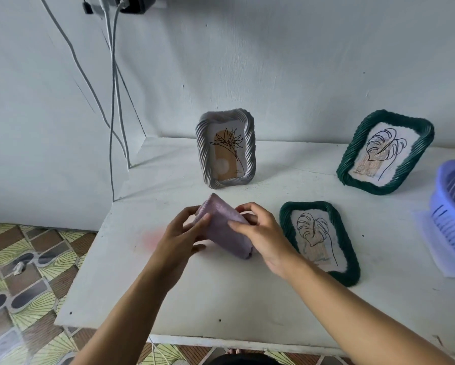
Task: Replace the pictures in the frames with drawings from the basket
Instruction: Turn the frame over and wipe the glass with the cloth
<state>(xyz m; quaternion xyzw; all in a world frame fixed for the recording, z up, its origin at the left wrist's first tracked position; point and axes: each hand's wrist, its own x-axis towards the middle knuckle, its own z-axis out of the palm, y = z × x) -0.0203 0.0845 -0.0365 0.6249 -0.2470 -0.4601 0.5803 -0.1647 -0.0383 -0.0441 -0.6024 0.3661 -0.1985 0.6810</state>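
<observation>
Both hands (pixel 180 234) (pixel 263 233) around purple frame (pixel 221 225)

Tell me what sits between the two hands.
A lilac frame, gripped by the left hand and the right hand above the table, as the head view shows.

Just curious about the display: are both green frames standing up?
No: the far green frame stands propped, but the near green frame lies flat on the table.

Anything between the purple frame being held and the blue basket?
Yes: a green frame lying flat on the table sits between the purple frame and the basket. It is low, so a reach could probably pass over it.
</observation>
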